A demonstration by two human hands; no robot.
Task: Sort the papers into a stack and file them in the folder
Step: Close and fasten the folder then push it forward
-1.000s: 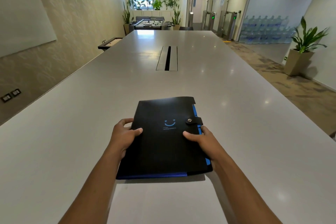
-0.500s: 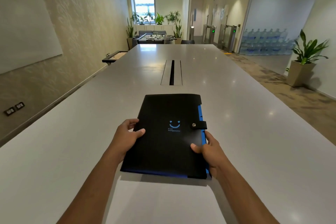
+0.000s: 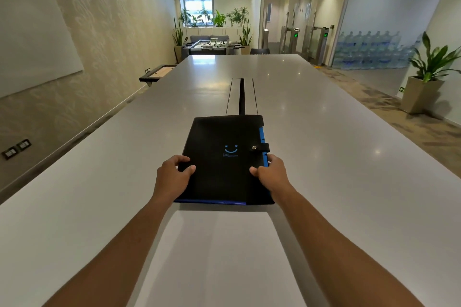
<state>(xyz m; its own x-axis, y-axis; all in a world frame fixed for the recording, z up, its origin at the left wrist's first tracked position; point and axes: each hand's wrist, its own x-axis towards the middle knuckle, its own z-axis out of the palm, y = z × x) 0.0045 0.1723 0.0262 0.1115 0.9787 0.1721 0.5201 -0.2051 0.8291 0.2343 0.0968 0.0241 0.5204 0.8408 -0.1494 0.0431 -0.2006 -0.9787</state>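
A black folder [image 3: 224,137] with blue edges, a blue smile mark and a snapped strap lies closed on the long white table [image 3: 99,194]. My left hand [image 3: 172,177] grips its left edge, thumb on the cover. My right hand [image 3: 270,174] grips its right edge just below the strap. White paper [image 3: 214,257] lies flat on the table between my forearms, right below the folder's near edge; I cannot tell how many sheets.
A cable slot [image 3: 241,96] runs along the table's middle beyond the folder. A potted plant [image 3: 426,77] stands on the floor at right, water bottles [image 3: 369,50] behind it. A small side table [image 3: 157,73] sits by the left wall.
Both hands have slid the folder away from me along the table, which uncovers the white paper below it. My grip on both edges is the same.
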